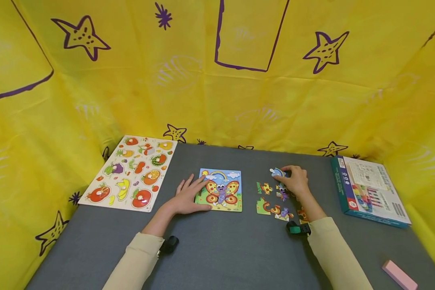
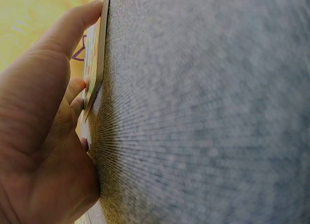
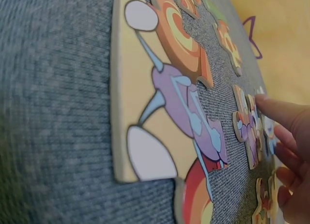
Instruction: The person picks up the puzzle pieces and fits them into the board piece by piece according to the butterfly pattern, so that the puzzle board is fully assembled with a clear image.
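A square butterfly picture board (image 1: 224,189) lies on the table, and my left hand (image 1: 187,199) rests against its left side. The fingers stretch along that edge, with the thumb (image 2: 80,18) on the near corner in the left wrist view. Farther right, my right hand (image 1: 296,180) pinches a blue jigsaw piece with part of a rainbow (image 1: 277,172). Several loose jigsaw pieces lie just in front of that hand, among them a green one (image 1: 262,205) and a purple-bodied one (image 3: 186,98). The hand and wrist partly cover others.
A fruit peg board (image 1: 130,173) lies at the left by the yellow cloth wall (image 1: 217,100). A boxed set (image 1: 371,191) sits at the right, and a pink block (image 1: 399,275) lies near the right front. Grey cloth (image 1: 224,249) covers the table.
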`<state>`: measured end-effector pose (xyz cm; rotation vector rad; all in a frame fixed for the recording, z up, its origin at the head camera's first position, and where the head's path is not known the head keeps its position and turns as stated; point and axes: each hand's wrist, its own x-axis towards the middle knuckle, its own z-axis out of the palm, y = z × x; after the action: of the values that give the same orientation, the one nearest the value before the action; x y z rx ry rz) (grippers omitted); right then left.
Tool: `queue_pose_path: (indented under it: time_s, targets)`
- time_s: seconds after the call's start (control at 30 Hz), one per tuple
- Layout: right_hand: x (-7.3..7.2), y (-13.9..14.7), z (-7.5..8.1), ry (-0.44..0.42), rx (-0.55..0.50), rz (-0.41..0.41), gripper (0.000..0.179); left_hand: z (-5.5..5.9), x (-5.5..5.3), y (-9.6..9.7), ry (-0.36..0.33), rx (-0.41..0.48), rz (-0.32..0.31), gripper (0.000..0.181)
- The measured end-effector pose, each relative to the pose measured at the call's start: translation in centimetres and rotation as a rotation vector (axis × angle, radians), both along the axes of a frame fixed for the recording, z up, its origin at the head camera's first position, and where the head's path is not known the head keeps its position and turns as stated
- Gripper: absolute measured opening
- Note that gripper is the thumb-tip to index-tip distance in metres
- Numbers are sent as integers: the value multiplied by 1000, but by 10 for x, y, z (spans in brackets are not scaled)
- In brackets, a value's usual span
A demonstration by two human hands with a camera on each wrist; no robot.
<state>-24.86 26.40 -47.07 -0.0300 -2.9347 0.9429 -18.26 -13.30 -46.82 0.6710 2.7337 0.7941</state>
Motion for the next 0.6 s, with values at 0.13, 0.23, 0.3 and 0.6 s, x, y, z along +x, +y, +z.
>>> queue_pose_path:
  time_s: [0.13,0.23,0.3,0.6]
  targets:
    - [0,-1,0,-14,-29,-23,50,-1,-1,0,-4,-4,-1,89]
    - [2,-2,0,-1,-65,-29,50,-1,-1,1,-9,-9,-1,89]
    - [3,-3,0,19,-90,-28,47,-1,-1,1,-11,-9,0,89]
    - [5,-16,0,122,-201,0,27,-1,-1,1,-9,-10,2,89]
